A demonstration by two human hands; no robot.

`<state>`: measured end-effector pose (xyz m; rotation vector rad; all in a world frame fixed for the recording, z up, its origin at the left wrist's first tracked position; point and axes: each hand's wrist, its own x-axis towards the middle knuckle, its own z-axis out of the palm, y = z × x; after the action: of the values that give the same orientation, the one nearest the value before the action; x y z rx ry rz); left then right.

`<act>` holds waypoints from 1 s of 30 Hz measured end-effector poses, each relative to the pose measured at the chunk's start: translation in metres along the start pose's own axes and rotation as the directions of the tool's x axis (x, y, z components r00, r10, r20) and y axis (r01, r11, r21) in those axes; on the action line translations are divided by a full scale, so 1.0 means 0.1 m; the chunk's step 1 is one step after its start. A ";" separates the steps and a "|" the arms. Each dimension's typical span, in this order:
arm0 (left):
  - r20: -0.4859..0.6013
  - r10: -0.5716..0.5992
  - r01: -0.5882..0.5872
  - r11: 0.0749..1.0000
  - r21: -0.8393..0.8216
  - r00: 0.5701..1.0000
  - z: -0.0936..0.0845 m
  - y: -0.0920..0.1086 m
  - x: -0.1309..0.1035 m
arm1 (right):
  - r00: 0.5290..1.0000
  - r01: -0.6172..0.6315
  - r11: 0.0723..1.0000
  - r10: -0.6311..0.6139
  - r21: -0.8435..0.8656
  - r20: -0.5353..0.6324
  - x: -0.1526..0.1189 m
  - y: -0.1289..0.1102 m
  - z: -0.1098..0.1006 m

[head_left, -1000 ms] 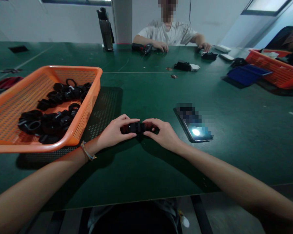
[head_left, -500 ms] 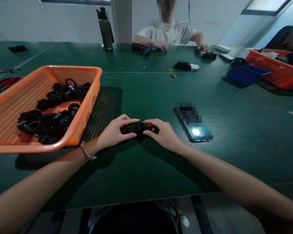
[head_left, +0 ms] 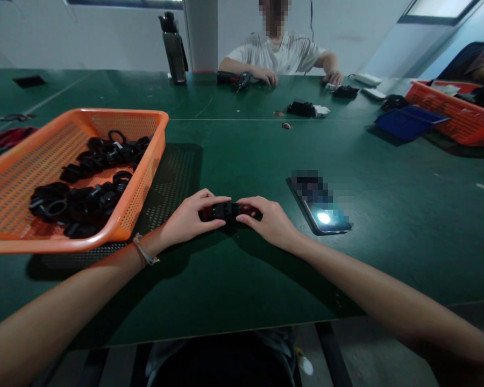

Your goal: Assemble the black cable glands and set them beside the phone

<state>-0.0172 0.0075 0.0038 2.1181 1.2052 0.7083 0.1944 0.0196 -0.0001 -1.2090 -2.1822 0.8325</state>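
A small black part lies between my two hands, low over the green table in the middle of the view. My left hand grips its left end with thumb and fingers. From the right, my right hand holds the other end, fingers curled round it. The fingers hide much of the part, so its exact shape cannot be made out. To the left stands an orange basket with several black ring-like parts in it.
A phone lies right of my hands. Farther back are a dark bottle, a power tool, black items, a blue tray and another orange basket. A person sits across the table.
The hand of the person across the table has shifted slightly, and a small pale item now shows beside it. My hands and the black part look almost unmoved.
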 end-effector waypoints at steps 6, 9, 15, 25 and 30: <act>-0.001 -0.009 0.009 1.000 -0.010 1.000 0.01 0.00 0.00 | 1.000 0.006 1.000 -0.006 -0.022 -0.014 0.01 0.01 0.02; -0.001 -0.010 0.010 1.000 -0.004 1.000 0.01 0.00 0.00 | 1.000 0.006 0.999 -0.006 -0.033 -0.010 0.01 0.00 0.01; -0.001 -0.004 0.004 1.000 0.003 1.000 0.00 -0.01 0.00 | 1.000 -0.004 0.999 0.004 -0.038 -0.002 0.01 -0.02 0.00; 0.000 -0.006 0.006 1.000 -0.003 1.000 0.00 0.00 0.00 | 1.000 -0.017 0.998 0.019 -0.062 0.020 0.02 -0.04 -0.01; -0.001 0.003 -0.003 1.000 -0.005 1.000 0.01 -0.01 0.00 | 1.000 -0.002 0.995 0.003 -0.099 0.011 0.03 -0.04 -0.01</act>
<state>-0.0170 0.0077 0.0030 2.1165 1.2000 0.7131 0.1911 0.0209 0.0037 -1.2573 -2.2544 0.7414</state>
